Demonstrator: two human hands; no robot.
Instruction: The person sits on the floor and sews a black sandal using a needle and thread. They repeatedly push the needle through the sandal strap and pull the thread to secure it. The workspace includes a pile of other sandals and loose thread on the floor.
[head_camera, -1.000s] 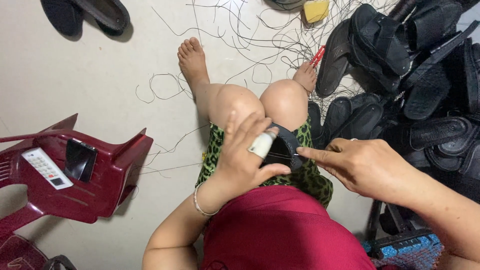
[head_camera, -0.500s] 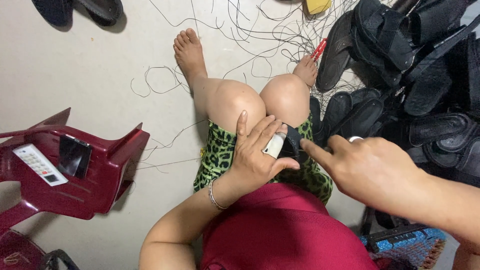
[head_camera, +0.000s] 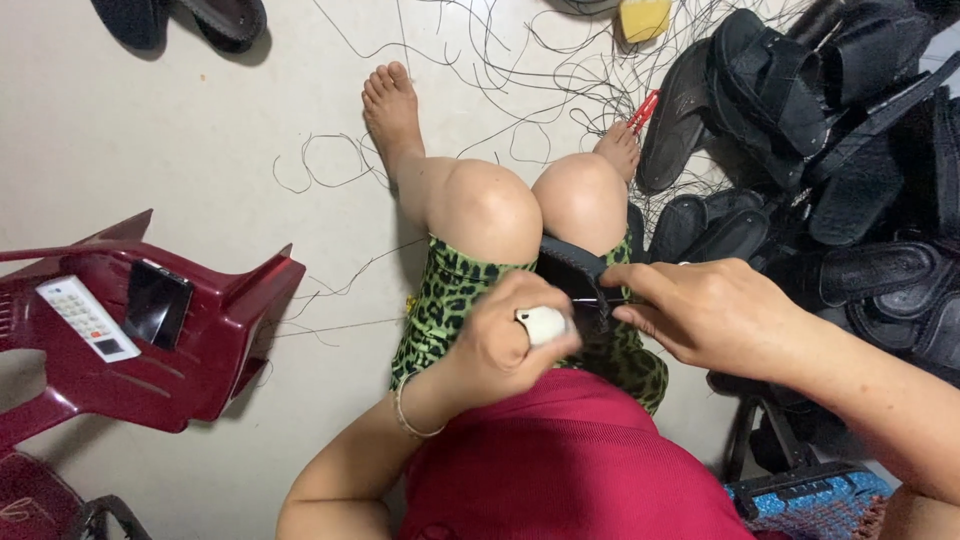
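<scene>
I sit on the floor with my knees bent, and a black sandal (head_camera: 572, 266) lies on my lap against my green patterned shorts. My left hand (head_camera: 508, 338) is curled into a fist around a small white oval tool (head_camera: 543, 325), right beside the sandal's near edge. My right hand (head_camera: 712, 312) comes in from the right and pinches the sandal's edge with thumb and fingertips. The two hands almost touch over the sandal. A thin bracelet sits on my left wrist.
A heap of black sandals (head_camera: 820, 130) fills the right side. Loose black threads (head_camera: 480, 60) cover the floor ahead. A dark red plastic chair (head_camera: 200, 350) lies at left, with a remote (head_camera: 86, 318) and a phone (head_camera: 158, 303) on it. A blue basket (head_camera: 810, 495) is at lower right.
My left hand's fingers were spread with the white tool between them; they have curled shut around it. My right hand has stayed at the sandal's edge.
</scene>
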